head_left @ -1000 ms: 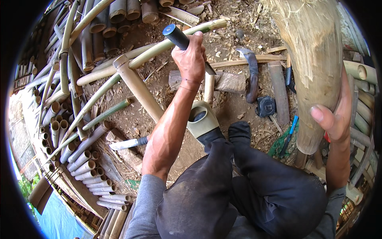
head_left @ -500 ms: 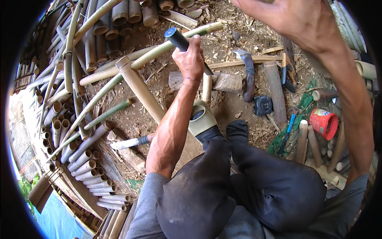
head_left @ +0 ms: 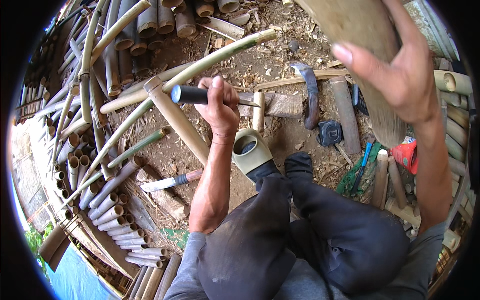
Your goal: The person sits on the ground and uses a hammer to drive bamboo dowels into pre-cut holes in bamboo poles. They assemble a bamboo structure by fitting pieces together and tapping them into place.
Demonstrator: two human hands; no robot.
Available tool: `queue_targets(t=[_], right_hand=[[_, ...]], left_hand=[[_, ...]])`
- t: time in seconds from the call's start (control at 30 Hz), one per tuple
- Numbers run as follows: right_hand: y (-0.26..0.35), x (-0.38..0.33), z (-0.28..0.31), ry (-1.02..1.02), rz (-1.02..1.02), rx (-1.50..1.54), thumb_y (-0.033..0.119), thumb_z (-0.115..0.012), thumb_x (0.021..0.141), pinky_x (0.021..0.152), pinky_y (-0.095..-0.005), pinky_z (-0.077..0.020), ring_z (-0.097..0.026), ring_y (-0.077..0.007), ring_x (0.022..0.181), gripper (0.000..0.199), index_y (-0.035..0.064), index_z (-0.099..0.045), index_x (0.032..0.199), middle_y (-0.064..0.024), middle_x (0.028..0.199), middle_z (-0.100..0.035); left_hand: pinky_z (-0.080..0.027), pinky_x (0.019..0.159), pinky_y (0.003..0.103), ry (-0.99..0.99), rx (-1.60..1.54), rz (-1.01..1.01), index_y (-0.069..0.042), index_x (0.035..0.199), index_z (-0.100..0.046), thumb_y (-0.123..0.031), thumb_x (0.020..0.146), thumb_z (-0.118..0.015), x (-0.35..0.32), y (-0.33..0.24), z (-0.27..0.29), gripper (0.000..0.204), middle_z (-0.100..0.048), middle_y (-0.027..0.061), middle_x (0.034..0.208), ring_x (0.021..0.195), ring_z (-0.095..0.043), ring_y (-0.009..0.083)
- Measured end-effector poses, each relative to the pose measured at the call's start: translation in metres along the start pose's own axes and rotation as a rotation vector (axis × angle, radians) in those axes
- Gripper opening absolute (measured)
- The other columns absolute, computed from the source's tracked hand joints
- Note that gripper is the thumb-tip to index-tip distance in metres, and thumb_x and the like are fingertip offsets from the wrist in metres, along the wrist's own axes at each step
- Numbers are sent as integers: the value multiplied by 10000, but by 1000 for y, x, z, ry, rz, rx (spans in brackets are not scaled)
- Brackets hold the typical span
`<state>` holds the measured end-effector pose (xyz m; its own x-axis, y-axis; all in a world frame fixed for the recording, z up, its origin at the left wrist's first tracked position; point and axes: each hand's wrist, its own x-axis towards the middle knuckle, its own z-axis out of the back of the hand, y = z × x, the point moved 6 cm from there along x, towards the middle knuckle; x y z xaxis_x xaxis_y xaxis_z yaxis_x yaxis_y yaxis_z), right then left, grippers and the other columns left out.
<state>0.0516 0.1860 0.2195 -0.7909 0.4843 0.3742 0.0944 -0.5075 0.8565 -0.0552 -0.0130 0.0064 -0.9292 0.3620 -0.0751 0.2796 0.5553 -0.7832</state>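
My left hand (head_left: 220,107) grips a chisel with a black handle (head_left: 192,95), held level. Its blade points right at a short bamboo piece (head_left: 258,111) standing against a wooden block (head_left: 282,105) on the dirt. My right hand (head_left: 400,70) is raised at the upper right, closed around a thick, pale wooden club (head_left: 350,25) that hangs above the block. My dark-trousered legs are folded below, and an olive boot (head_left: 250,150) sits just under the bamboo piece.
Long bamboo poles (head_left: 175,117) cross the ground at the left, beside stacks of cut bamboo tubes (head_left: 107,210). A knife (head_left: 170,182) lies near my left elbow. A curved blade (head_left: 311,95), a black tape measure (head_left: 330,132) and a red object (head_left: 407,155) lie at the right.
My right hand has swung the club from low at the right up over the block. My left hand has moved down and turned the chisel from slanted to level against the bamboo piece.
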Motion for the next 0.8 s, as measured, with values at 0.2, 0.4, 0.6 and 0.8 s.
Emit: queue_targets(t=[0.2, 0.4, 0.6, 0.8], right_hand=[[-4, -31, 6, 341, 286, -188, 235, -776, 708, 1126, -384, -371, -497, -375, 1308, 1062, -212, -180, 1465, -377, 1399, -429], [1, -28, -3, 230, 218, -219, 244, -773, 699, 1102, -389, -411, -549, -390, 1250, 1060, -200, -195, 1469, -383, 1359, -465], [-7, -34, 17, 298, 244, -274, 218, -772, 699, 1065, -401, -465, -596, -396, 1194, 1043, -190, -204, 1473, -389, 1334, -489], [-12, -33, -8, 380, 302, -393, 184, -767, 705, 1065, -408, -470, -598, -394, 1194, 1029, -185, -195, 1477, -390, 1343, -484]], left_hand=[[-247, 365, 260, 32, -50, 40, -103, 702, -390, -239, 916, -614, 7, 23, 15, 338, -331, -6, 524, 395, -282, 96], [-244, 406, 278, 15, 58, 80, -139, 660, -395, -298, 930, -567, 9, 28, 10, 358, -307, -21, 501, 409, -250, 103], [-253, 362, 259, 21, -26, 45, -105, 700, -376, -191, 916, -585, 11, 29, 11, 313, -317, -20, 533, 401, -283, 83], [-231, 391, 273, -22, 131, 39, -138, 669, -374, -254, 932, -550, 12, 33, 11, 336, -299, -19, 515, 411, -245, 101]])
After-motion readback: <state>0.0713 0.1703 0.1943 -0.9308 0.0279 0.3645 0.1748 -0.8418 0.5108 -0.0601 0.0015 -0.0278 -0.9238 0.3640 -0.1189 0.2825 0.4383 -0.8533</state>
